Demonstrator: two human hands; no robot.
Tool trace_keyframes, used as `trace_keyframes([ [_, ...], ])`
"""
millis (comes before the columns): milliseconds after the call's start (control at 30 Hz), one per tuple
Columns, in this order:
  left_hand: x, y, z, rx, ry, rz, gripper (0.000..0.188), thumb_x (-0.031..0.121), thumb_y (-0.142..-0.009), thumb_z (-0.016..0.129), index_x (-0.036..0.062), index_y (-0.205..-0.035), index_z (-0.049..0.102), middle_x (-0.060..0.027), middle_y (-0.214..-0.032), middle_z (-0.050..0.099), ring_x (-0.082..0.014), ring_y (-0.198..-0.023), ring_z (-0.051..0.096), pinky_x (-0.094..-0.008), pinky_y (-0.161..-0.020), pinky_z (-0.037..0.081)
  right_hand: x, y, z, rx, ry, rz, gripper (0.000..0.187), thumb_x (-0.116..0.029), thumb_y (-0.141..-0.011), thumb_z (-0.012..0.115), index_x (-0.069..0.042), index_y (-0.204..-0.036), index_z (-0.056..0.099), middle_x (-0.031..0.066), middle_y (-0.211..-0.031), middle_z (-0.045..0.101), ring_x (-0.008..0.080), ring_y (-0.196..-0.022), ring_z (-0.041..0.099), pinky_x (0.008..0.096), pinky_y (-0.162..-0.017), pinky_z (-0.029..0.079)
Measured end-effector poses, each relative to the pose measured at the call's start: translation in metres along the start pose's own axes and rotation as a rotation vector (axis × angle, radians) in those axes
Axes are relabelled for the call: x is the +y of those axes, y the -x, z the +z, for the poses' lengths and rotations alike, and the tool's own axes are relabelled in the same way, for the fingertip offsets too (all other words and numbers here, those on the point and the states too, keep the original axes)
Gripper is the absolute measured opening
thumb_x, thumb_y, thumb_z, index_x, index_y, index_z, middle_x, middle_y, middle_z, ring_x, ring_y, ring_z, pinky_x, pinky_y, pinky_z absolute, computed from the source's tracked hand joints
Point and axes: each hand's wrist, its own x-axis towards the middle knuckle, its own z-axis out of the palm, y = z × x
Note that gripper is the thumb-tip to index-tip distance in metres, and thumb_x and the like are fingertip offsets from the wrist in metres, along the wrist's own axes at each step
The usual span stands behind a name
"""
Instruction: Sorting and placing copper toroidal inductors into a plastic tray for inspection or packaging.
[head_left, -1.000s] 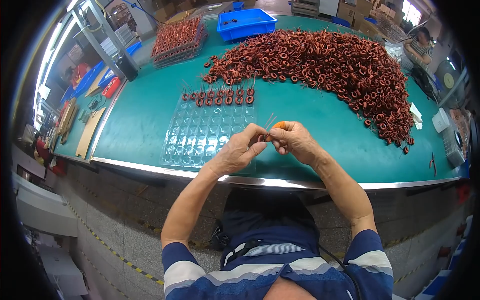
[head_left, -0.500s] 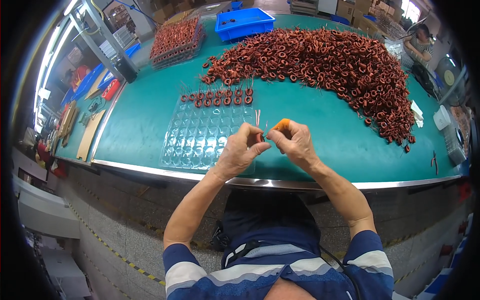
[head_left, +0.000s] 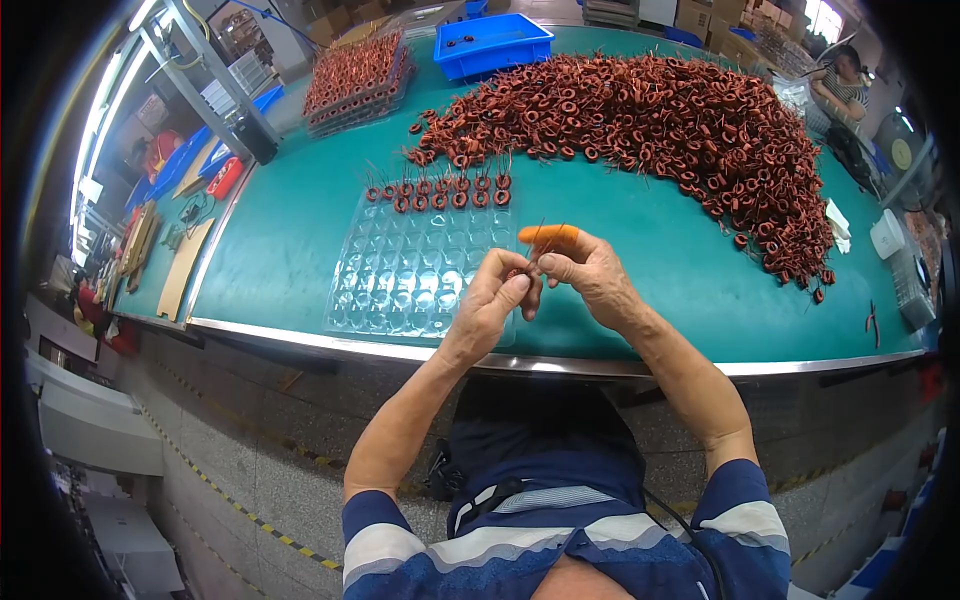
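Note:
Between my hands, just above the table's near edge, is a copper-wound ring coil (head_left: 516, 273) with thin wire leads standing up. My left hand (head_left: 490, 300) pinches the coil between thumb and fingers. My right hand (head_left: 585, 272) has its thumb and fingers closed at the coil's wire leads, and an orange cover sits on its index finger. Left of my hands lies a clear plastic tray (head_left: 400, 270) with round pockets. Its far rows hold several upright coils (head_left: 460, 192), leads pointing away from me.
A large heap of coils (head_left: 660, 130) spreads over the green table (head_left: 280, 260) from the middle to the right. Behind stand a blue bin (head_left: 490, 60) and stacked full trays (head_left: 355, 85). Pliers (head_left: 872, 325) lie near the right edge. Another person (head_left: 842, 85) sits far right.
My right hand has turned, its orange-covered index finger now stretched leftward over the wire leads. My left fingers have closed in around the coil, and the hands are nearer together.

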Motion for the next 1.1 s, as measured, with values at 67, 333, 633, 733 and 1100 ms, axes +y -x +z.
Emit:
trace_keyframes([
  [67,0.003,0.001,0.007,0.018,-0.028,-0.031,0.014,0.016,-0.101,0.044,0.0024,-0.105,0.044,-0.0068,-0.083,0.053,-0.0124,-0.072,0.051,-0.0257,-0.067,0.045,0.004,0.001,-0.002,-0.001,0.019,-0.024,0.033,-0.026,-0.086,0.071,-0.002,-0.107,0.066,0.0027,-0.087,0.064,0.0084,-0.076,0.054,0.0221,-0.070,0.044],
  [333,-0.013,-0.002,0.014,0.150,0.152,-0.044,0.011,0.014,-0.101,0.044,0.0037,-0.102,0.045,-0.0053,-0.080,0.053,-0.0105,-0.066,0.048,-0.0242,-0.059,0.043,0.011,0.000,-0.001,0.027,-0.048,0.039,0.029,-0.023,-0.086,0.070,0.001,-0.103,0.066,0.0011,-0.078,0.061,0.0075,-0.069,0.051,0.0213,-0.066,0.043],
  [633,-0.020,-0.001,0.000,0.168,-0.147,-0.046,0.010,0.014,-0.101,0.044,0.0044,-0.105,0.046,-0.0049,-0.079,0.054,-0.0103,-0.067,0.050,-0.0241,-0.061,0.044,0.008,-0.009,-0.008,0.116,0.111,0.104,0.030,-0.025,-0.094,0.060,0.000,-0.109,0.063,0.0025,-0.087,0.060,0.0079,-0.069,0.055,0.0214,-0.062,0.046],
  [733,-0.014,-0.001,-0.023,0.265,-0.147,0.003,0.010,0.013,-0.099,0.050,0.0046,-0.104,0.052,-0.0045,-0.082,0.059,-0.0098,-0.073,0.055,-0.0247,-0.065,0.045,-0.004,-0.026,-0.049,0.234,0.376,-0.001,0.030,-0.026,-0.091,0.064,0.000,-0.106,0.063,0.0049,-0.086,0.061,0.0140,-0.071,0.059,0.0258,-0.062,0.049],
  [1100,0.017,-0.025,-0.194,0.691,-0.936,0.138,0.016,0.013,-0.084,0.067,0.0004,-0.093,0.068,-0.0084,-0.084,0.065,-0.0184,-0.077,0.063,-0.0304,-0.072,0.049,0.037,-0.037,-0.221,0.462,1.693,-0.262,0.035,-0.012,-0.084,0.065,0.003,-0.115,0.056,0.0135,-0.111,0.054,0.0317,-0.101,0.052,0.0392,-0.088,0.046],
])
